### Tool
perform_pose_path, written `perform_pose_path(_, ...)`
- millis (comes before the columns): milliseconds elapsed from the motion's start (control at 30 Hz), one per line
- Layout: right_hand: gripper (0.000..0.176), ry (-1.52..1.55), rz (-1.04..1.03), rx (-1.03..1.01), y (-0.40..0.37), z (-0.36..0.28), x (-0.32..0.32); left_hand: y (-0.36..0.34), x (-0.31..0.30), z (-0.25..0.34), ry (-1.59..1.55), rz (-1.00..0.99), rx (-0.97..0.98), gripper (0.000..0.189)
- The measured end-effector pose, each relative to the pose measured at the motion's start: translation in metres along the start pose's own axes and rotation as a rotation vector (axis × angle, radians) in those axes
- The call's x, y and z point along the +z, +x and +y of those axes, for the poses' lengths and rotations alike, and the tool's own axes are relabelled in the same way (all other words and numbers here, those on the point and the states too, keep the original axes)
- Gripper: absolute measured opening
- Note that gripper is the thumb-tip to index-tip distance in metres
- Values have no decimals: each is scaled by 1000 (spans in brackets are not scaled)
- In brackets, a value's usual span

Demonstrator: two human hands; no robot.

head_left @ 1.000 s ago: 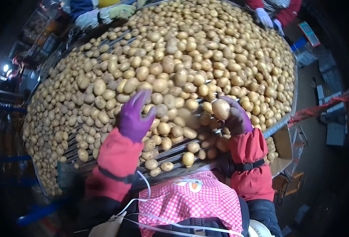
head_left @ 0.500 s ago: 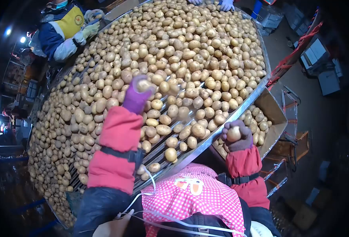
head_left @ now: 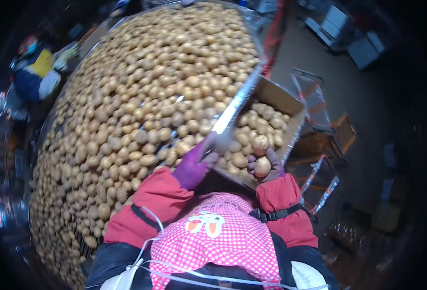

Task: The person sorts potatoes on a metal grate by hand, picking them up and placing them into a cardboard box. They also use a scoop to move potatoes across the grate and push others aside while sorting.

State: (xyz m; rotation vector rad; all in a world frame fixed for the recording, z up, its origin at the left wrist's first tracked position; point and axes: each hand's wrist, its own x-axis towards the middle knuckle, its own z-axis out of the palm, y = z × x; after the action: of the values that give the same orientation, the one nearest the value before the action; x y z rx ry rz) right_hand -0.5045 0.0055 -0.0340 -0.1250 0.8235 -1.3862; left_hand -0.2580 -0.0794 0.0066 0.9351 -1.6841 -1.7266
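My right hand [head_left: 270, 169], in a dark purple glove, is closed around a potato [head_left: 262, 166] over the carton's near side. Right above its fingers sits a second potato [head_left: 260, 145]; whether the hand touches it is not clear. My left hand [head_left: 195, 165], in a brighter purple glove, is at the metal rim [head_left: 230, 113] of the sorting table. Its fingers are smeared by motion, so whether they hold anything does not show. Many loose potatoes [head_left: 136, 111] cover the slatted table to its left.
An open cardboard carton [head_left: 291, 104] with potatoes in it stands against the table's right edge. Metal-framed stands [head_left: 315, 99] are to its right, with pale boxes [head_left: 336, 21] farther back. A co-worker [head_left: 35, 72] stands at the far left side.
My left hand has come from over the potatoes to the rim, toward the right hand. My view has turned right. The right hand keeps its potato, and a second one now shows above it.
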Motion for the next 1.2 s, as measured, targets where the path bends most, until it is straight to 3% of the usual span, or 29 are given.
perform_pose_path(100,59,272,70,16,-28,-30,-81,14,2,-20,31,-43,-14,56)
perform_pose_path(200,59,371,42,4,-43,-41,-115,26,7,-37,17,-29,-46,56)
perform_pose_path(333,50,-387,75,-245,-39,-41,-41,49,39,-17,-419,-235,-335,73)
perform_pose_path(367,58,-478,-90,-276,-30,-31,-43,49,51,-9,-582,-307,-332,82)
perform_pose_path(467,64,-456,-59,-208,-32,-34,-25,62,73,11,-377,-280,-384,80)
perform_pose_path(500,57,-439,24,-284,-32,-47,-50,61,64,5,-279,-216,-268,79)
perform_pose_path(600,35,-531,559,-591,-71,-87,-156,55,53,-6,-37,-75,-20,78)
perform_pose_path(633,35,-843,715,-679,-78,-100,-238,56,53,0,-3,-41,5,78)
perform_pose_path(700,34,-1480,1235,-723,-89,-126,-392,56,53,3,-50,-14,-40,79)
perform_pose_path(733,36,-1300,1199,-789,-92,-132,-350,58,53,-3,-55,1,-18,80)
perform_pose_path(800,38,-778,762,-791,-70,-108,-210,58,57,-17,-58,30,21,84)
perform_pose_path(900,42,-178,304,-372,-33,-46,-41,57,61,19,610,-185,47,92)
perform_pose_path(933,44,82,285,-105,-20,-35,-8,49,64,19,472,-230,92,91)
perform_pose_path(1000,41,-121,7,-6,2,-9,-18,38,61,16,165,-339,172,88)
perform_pose_path(1033,40,-218,-130,45,11,-2,-16,27,47,18,210,-254,156,86)
perform_pose_path(1100,35,-453,14,2,34,-25,-1,4,17,25,288,-89,134,81)
perform_pose_path(1167,31,-675,129,-170,54,-47,14,-26,-23,6,111,130,59,67)
perform_pose_path(1200,31,-1221,72,-569,115,-46,-79,-49,-45,4,137,261,55,63)
